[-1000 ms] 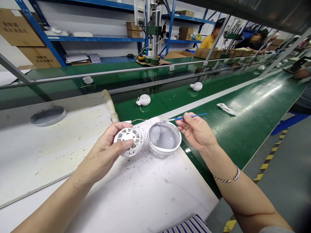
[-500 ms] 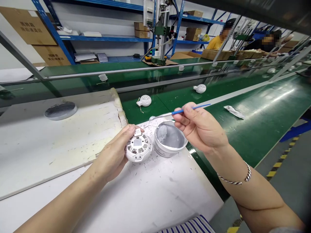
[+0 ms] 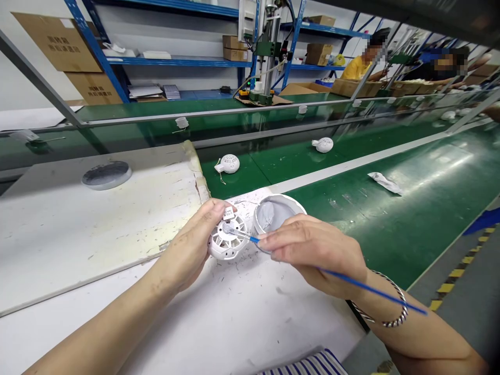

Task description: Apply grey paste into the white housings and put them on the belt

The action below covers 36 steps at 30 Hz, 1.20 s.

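My left hand (image 3: 187, 249) grips a round white slotted plastic housing (image 3: 227, 242), with a small white tag (image 3: 229, 213) at its top edge. My right hand (image 3: 312, 252) holds a thin blue-handled brush (image 3: 363, 281) low between its fingers. The brush's paste-coated tip rests on the housing's slotted face. Just behind the housing stands a white bowl (image 3: 278, 212) holding smooth grey paste, its front partly hidden by my right hand.
The bowl and housing are over a speckled white work board (image 3: 250, 297). A green conveyor belt (image 3: 390, 208) runs beside it, carrying white round devices (image 3: 227, 164). A grey round dish (image 3: 106, 175) lies at left. Two co-workers (image 3: 363, 65) sit far back near shelving.
My right hand has moved left and down, bringing the brush tip from above the bowl onto the housing. The brush now slants back across my wrist. The view has shifted slightly.
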Available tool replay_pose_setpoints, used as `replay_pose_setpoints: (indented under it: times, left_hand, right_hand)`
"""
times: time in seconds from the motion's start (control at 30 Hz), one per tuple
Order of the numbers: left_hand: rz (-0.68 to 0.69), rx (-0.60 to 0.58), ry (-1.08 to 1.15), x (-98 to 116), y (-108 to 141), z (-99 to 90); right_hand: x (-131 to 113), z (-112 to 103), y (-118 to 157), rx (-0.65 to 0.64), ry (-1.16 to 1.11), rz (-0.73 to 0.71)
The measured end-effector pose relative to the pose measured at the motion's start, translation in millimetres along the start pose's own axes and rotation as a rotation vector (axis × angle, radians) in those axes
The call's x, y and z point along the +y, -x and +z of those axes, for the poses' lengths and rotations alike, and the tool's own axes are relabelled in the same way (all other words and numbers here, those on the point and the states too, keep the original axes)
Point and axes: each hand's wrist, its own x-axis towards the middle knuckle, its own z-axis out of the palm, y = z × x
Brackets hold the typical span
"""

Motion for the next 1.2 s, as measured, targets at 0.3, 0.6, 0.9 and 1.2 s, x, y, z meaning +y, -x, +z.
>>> replay_pose_setpoints:
  times: [0.3,0.6,0.9,1.2]
  left_hand:
    - [0.003,-0.039,-0.045,1,-3,-1.7]
    - [-0.134,-0.281,-0.01,2,6,1.1]
    - [-0.085,-0.473,-0.183,-7,16,-2.8]
    - [-0.035,-0.334,-0.158,8,28,16.9]
  right_hand:
    - [4,-11,-1,0.095,-0.034,0.048]
    - [1,-5,-5,0.379,-0.187,0.252]
    - [-5,-1,-7,-0.109,0.038,0.094]
    - [-9,4,-1,-0.001,0.442,-0.084]
